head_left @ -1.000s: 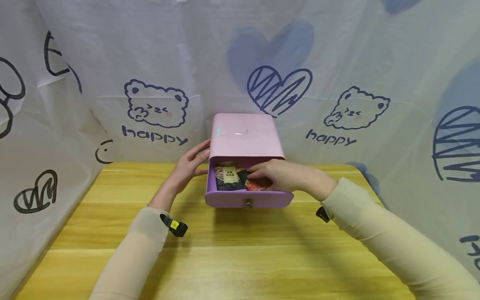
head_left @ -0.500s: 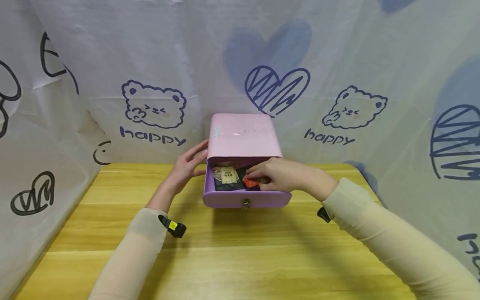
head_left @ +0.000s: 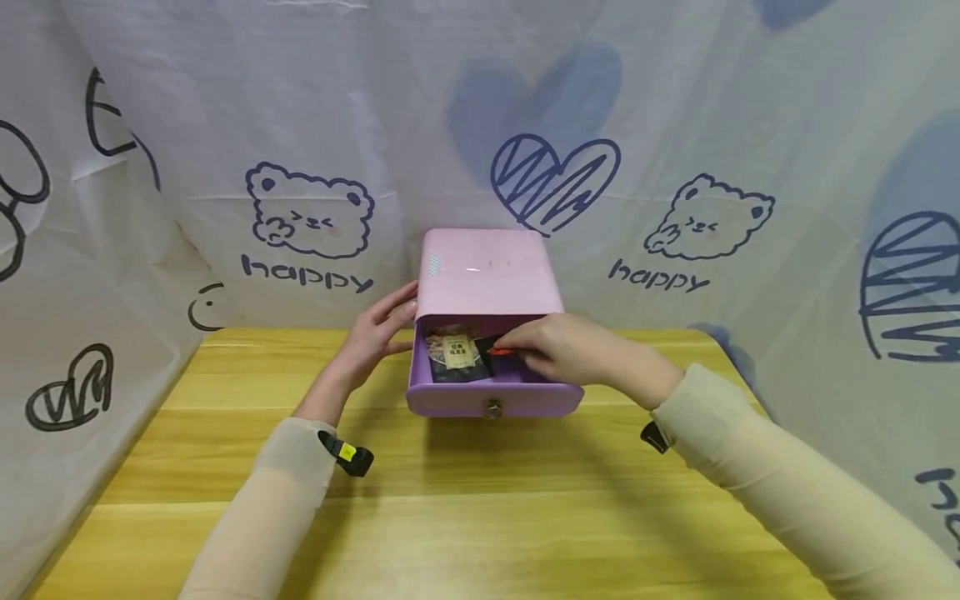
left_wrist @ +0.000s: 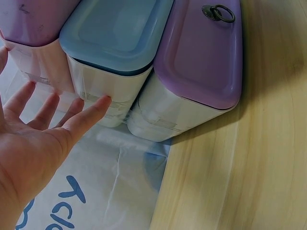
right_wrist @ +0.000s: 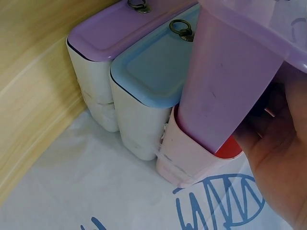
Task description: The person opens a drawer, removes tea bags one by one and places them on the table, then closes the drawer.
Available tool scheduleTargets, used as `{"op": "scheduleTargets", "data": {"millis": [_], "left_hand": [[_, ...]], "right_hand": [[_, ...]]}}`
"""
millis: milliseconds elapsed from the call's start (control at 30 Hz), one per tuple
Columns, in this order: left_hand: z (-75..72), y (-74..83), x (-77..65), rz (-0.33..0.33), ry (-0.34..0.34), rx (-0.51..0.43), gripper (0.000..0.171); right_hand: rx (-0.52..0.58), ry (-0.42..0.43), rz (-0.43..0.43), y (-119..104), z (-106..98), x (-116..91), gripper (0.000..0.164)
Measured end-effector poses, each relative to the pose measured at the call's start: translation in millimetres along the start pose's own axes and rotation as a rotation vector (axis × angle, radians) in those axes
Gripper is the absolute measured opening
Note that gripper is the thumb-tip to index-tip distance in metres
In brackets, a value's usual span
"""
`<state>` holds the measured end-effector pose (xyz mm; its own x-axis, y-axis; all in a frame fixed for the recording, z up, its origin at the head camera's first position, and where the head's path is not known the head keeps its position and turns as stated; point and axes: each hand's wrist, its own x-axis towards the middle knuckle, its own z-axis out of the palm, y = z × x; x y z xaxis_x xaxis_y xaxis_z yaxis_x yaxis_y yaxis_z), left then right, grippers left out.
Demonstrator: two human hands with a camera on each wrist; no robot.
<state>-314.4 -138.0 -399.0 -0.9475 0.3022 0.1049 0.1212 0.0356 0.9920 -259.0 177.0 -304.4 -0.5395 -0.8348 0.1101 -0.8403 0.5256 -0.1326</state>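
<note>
A pink drawer cabinet (head_left: 487, 271) stands on the table with its purple top drawer (head_left: 450, 400) pulled out. Inside on the left lies a dark food packet (head_left: 459, 354) with a pale label. My right hand (head_left: 566, 348) reaches into the drawer and pinches a second dark packet with red (head_left: 501, 351); most of that packet is hidden under the fingers. In the right wrist view, the drawer wall partly covers my right hand (right_wrist: 280, 139). My left hand (head_left: 375, 333) rests against the cabinet's left side, its fingers (left_wrist: 86, 115) extended in the left wrist view.
Below the top drawer are a shut blue drawer (left_wrist: 117, 33) and a shut purple drawer (left_wrist: 201, 52) with a ring pull (left_wrist: 219, 13). The wooden table (head_left: 480, 517) extends in front. A printed white cloth (head_left: 435, 100) hangs right behind the cabinet.
My right fingers have drawn together on the red-and-dark packet, which now shows only a thin red strip and looks tilted. The left hand stays in place against the cabinet.
</note>
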Motion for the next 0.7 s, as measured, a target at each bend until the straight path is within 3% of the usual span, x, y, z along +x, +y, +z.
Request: {"op": "scheduleTargets", "data": {"millis": [700], "left_hand": [[0.4,0.6,-0.1,-0.003,0.003,0.004,0.063]], "right_hand": [[-0.015,0.237,0.016,-2.1,5.7,-13.9,0.037]]}}
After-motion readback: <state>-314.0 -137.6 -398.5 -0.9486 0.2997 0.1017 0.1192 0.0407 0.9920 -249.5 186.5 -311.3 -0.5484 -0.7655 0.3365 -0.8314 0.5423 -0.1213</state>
